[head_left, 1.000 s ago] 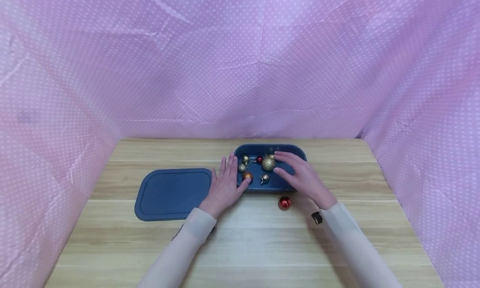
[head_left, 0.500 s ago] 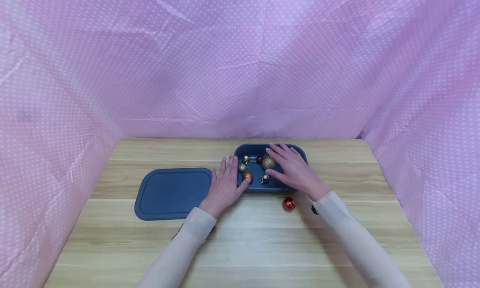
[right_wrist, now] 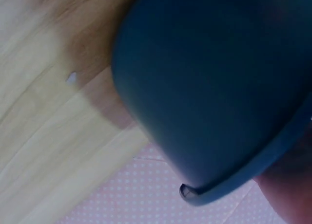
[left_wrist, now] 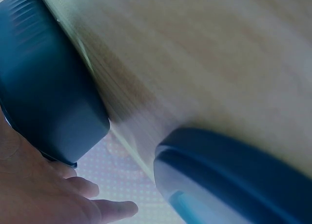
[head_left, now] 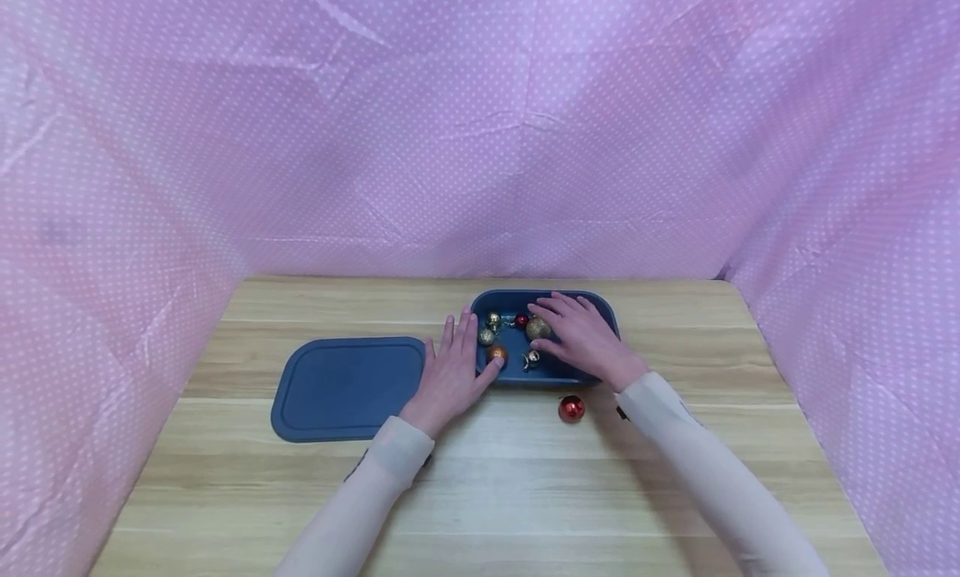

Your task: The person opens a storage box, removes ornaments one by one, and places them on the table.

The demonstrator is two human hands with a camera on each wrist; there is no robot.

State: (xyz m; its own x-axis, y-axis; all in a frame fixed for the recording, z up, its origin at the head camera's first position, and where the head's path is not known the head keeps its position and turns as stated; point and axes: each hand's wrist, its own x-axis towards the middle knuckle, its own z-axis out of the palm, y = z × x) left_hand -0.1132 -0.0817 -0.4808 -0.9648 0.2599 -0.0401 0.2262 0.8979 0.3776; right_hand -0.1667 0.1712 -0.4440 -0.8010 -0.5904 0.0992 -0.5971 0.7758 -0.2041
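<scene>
A dark blue lidless box (head_left: 555, 380) stands at the back of the table, with several small Christmas baubles in it. My left hand (head_left: 446, 381) rests along the box's left rim, fingers straight, its thumb reaching over an orange bauble (head_left: 497, 355). In the head view my right hand (head_left: 581, 335) is inside the right half, fingers spread over and beside a gold glitter bauble (head_left: 537, 328). Its thumb lies at the near side of that bauble. Also inside are a small red bauble (head_left: 521, 320) and a shiny gold one (head_left: 532, 358). Both wrist views show mostly the box's outer wall (left_wrist: 53, 87).
On the table in front of the box lies a shiny red bauble (head_left: 572, 408). The flat blue lid (head_left: 348, 389) lies left of the box, beside my left wrist. Pink dotted cloth (head_left: 480, 143) hangs behind and at both sides of the wooden table (head_left: 510, 510).
My right hand has moved left and further over the gold glitter bauble. The red bauble on the table has rolled right, then partway back left. My left hand stays at the rim.
</scene>
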